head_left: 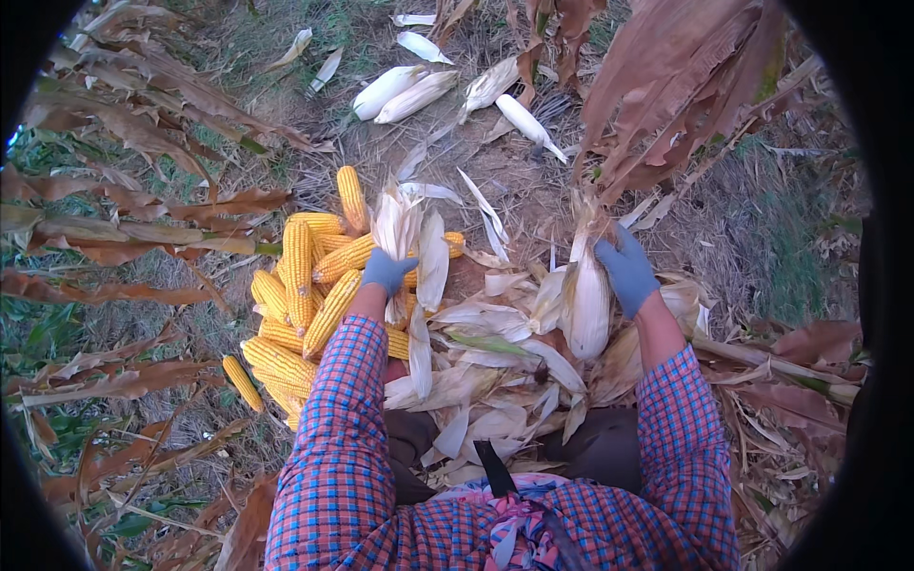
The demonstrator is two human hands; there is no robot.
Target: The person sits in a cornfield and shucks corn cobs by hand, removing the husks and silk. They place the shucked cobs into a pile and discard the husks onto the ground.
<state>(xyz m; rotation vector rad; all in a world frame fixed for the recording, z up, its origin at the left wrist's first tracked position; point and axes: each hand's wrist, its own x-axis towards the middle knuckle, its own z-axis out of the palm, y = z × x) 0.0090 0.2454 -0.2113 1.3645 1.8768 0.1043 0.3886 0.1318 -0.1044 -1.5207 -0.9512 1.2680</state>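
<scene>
A bunch of pale, dry corn husks (396, 221) sticks up from my gloved left hand (387, 273), whose fingers are closed round it. Loose leaves of it hang down to the right of that hand. Just left of and beneath the hand lies a heap of bare yellow corn cobs (303, 271). On the right, an ear of corn still in its husk (586, 309) is gripped along its right side by my gloved right hand (628, 272). Its upper end is ragged and brownish. Part of my right fingers is hidden behind the ear.
Stripped husks (495, 357) are piled between my arms and over my lap. Several unhusked ears (417, 97) lie on the ground farther off. Dry corn stalks and leaves (143, 205) stand on the left, and large brown leaves (666, 90) hang at the upper right.
</scene>
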